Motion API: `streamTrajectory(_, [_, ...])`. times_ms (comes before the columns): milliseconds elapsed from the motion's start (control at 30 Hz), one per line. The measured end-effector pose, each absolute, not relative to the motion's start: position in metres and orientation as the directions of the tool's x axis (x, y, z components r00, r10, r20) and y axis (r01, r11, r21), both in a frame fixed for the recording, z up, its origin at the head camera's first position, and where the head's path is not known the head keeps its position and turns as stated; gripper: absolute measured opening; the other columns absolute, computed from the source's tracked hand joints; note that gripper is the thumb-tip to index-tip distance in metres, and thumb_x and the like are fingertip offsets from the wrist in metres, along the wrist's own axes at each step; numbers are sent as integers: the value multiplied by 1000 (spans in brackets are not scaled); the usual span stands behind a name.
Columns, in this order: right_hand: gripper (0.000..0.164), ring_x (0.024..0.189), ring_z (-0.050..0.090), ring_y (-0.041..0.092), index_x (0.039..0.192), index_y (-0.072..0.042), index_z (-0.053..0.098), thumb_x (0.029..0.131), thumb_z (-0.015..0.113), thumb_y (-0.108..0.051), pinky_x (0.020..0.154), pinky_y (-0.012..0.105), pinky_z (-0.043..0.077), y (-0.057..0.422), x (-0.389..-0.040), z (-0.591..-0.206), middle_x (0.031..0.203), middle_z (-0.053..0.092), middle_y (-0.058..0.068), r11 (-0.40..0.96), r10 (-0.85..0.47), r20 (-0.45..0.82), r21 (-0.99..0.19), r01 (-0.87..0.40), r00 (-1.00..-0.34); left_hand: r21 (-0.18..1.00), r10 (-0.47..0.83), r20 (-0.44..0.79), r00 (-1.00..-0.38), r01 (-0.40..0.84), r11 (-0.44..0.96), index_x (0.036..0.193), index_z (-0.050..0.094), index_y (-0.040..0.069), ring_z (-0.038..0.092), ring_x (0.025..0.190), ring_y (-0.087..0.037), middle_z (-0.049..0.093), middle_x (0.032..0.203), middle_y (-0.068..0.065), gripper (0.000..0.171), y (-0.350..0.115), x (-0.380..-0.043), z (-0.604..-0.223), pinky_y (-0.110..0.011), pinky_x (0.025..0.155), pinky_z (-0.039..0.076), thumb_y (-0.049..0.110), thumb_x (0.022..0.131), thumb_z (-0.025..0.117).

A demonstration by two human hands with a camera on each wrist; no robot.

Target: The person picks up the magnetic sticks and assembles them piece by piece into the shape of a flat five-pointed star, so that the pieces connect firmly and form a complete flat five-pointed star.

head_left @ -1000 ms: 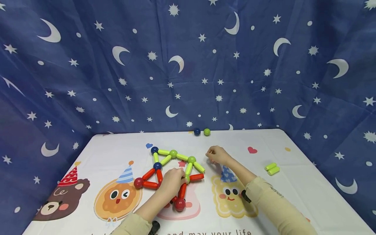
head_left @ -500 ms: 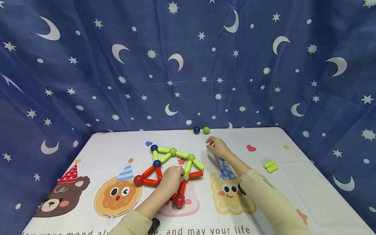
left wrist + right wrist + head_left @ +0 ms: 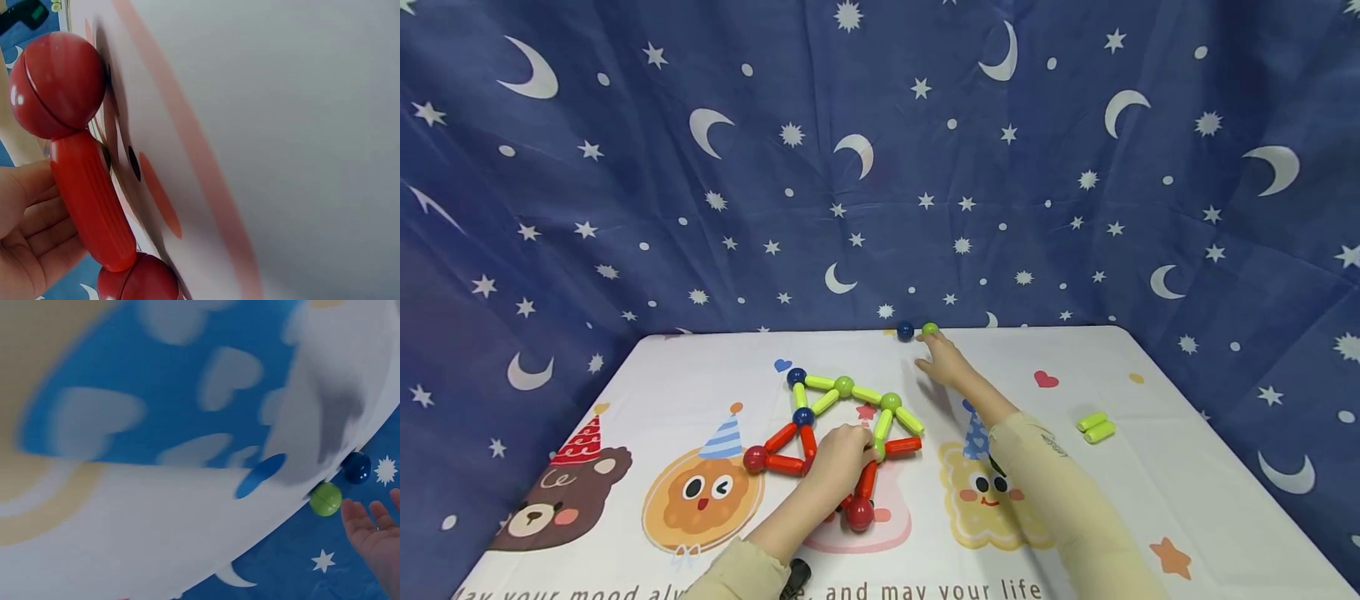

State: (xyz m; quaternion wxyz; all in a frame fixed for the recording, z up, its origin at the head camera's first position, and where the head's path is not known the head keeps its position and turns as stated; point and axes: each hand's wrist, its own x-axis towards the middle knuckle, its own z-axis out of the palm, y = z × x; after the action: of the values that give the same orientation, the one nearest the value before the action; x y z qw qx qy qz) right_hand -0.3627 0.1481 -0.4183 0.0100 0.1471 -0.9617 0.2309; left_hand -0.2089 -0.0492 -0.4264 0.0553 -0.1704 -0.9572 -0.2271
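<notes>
On the table lies a toy frame of magnetic sticks and balls, with red sticks (image 3: 784, 465), light green sticks (image 3: 867, 394) and red, blue and green balls. My left hand (image 3: 838, 458) holds this frame by a green ball (image 3: 878, 451), its fingertips partly hidden. In the left wrist view, a red stick (image 3: 94, 200) between two red balls crosses in front of the left hand (image 3: 31, 231). My right hand (image 3: 946, 362) reaches to the table's far edge, fingers extended and holding nothing. Its fingertips are at a loose green ball (image 3: 325, 499); a dark blue ball (image 3: 357, 468) sits alongside.
Two loose light green sticks (image 3: 1096, 427) lie together at the right of the table (image 3: 1150, 483). Behind its far edge hangs a dark blue curtain (image 3: 880, 167) with moons and stars. Cartoon figures are printed on the white cover.
My right hand has moved forward, away from me, to the loose green ball, and its fingers have spread. The left hand stays on the frame.
</notes>
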Motion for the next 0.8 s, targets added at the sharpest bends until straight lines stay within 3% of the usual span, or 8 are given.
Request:
streamTrajectory(233, [57, 136, 34, 40, 140, 6, 35, 92, 58, -14, 111, 47, 30, 130, -384, -422, 147, 31, 28, 863, -350, 33, -376, -336, -936, 409, 304, 171, -937, 348, 844, 77, 71, 8, 43, 56, -9, 58, 61, 3, 10, -50, -209, -427, -18, 53, 34, 17, 78, 75])
streamTrajectory(433, [66, 141, 17, 43, 144, 8, 24, 92, 58, -13, 115, 48, 19, 122, -398, -429, 153, 17, 27, 871, -392, -26, -331, -362, -920, 392, 311, 192, -931, 363, 845, 73, 69, 9, 42, 55, -9, 56, 59, 3, 11, -49, -209, -426, -19, 52, 33, 16, 77, 75])
streamTrajectory(600, [62, 142, 10, 45, 146, 7, 19, 96, 50, -12, 116, 49, 14, 117, -405, -431, 155, 12, 24, 880, -417, -76, -285, -381, -906, 403, 312, 168, -935, 354, 844, 76, 70, 9, 43, 56, -9, 56, 60, 4, 10, -50, -210, -427, -19, 53, 34, 17, 78, 75])
streamTrajectory(700, [55, 142, 12, 44, 146, 6, 20, 98, 44, -9, 116, 49, 15, 115, -407, -432, 155, 15, 23, 888, -409, -82, -267, -375, -909, 413, 306, 153, -940, 342, 844, 77, 70, 9, 44, 56, -9, 56, 61, 4, 10, -49, -212, -427, -19, 53, 35, 18, 78, 75])
streamTrajectory(800, [46, 138, 28, 42, 141, 5, 34, 98, 44, -7, 114, 47, 24, 114, -408, -434, 147, 33, 24, 882, -398, 7, -272, -385, -917, 412, 302, 150, -941, 337, 846, 78, 71, 10, 44, 57, -9, 58, 62, 4, 11, -49, -213, -427, -19, 54, 35, 19, 78, 75])
